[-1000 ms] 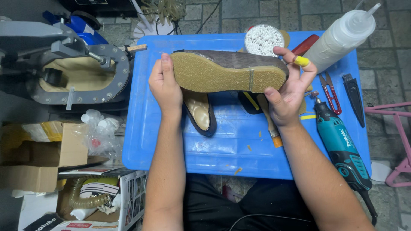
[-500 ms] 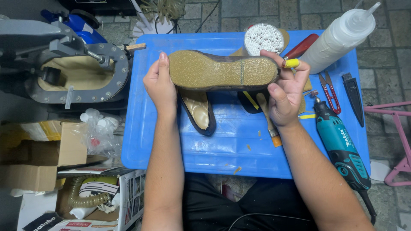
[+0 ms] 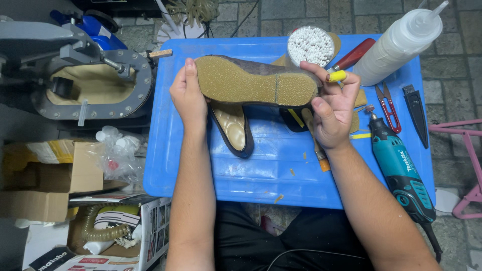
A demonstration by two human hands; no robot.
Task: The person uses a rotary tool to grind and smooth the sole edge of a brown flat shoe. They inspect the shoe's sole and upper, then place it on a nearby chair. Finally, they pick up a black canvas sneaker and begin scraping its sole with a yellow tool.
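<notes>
I hold a shoe (image 3: 251, 80) sideways above the blue plastic lid (image 3: 261, 170), its tan textured sole facing me. My left hand (image 3: 187, 98) grips the toe end. My right hand (image 3: 331, 105) grips the heel end, with a small yellow object (image 3: 337, 76) pinched by its fingers. Beneath the shoe on the lid lies a second shoe (image 3: 232, 126), its padded golden insole facing up.
A teal rotary tool (image 3: 401, 168), red snips (image 3: 387, 103), a black sheath (image 3: 416, 113), a white squeeze bottle (image 3: 396, 40), a tub of white beads (image 3: 311, 45) and a red-handled tool (image 3: 351, 54) lie at right. A grey press machine (image 3: 85, 85) and cardboard boxes (image 3: 45, 170) stand at left.
The shoe has turned in my hands so that its sole faces me more fully, and it has moved slightly up and left.
</notes>
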